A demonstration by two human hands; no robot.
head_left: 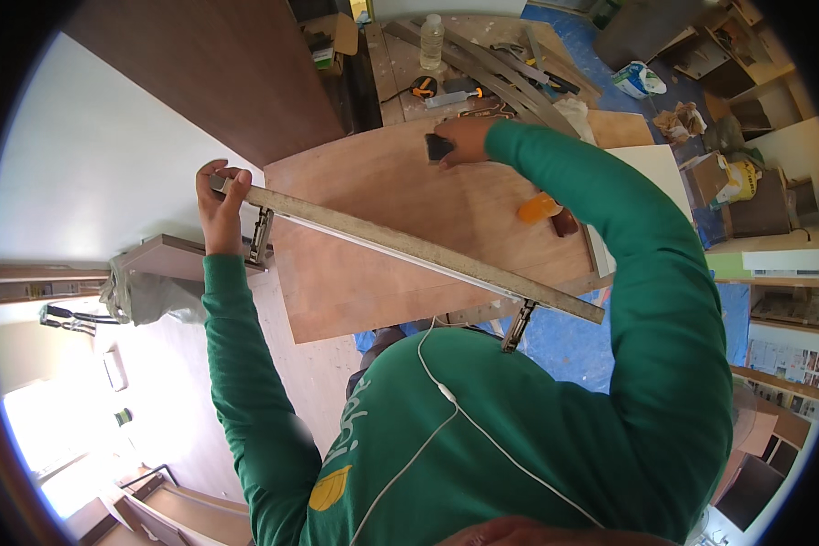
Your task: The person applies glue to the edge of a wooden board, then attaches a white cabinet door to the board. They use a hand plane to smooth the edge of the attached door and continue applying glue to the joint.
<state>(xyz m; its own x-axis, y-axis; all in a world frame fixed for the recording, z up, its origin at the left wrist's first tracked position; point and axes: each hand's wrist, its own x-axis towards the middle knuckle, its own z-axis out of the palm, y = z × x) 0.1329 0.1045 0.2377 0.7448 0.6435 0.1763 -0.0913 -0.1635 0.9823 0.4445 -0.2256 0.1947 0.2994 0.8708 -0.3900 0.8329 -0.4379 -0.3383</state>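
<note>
My left hand grips the upper left end of a narrow cabinet door, seen edge-on, with a rough greyish-brown edge. Two metal cabinet hinges, one hinge near my left hand and another hinge by my body, hang from its near side. The door slants down to the right over a plywood work surface. At the far side of that surface, my right hand is closed on a small dark block; its exact kind cannot be made out. A tool with an orange handle lies under my right arm.
Beyond the plywood, a cluttered bench holds a clear bottle, a tape measure, a syringe-like tube and several wood strips. A brown panel stands at the left. Blue sheeting covers the floor.
</note>
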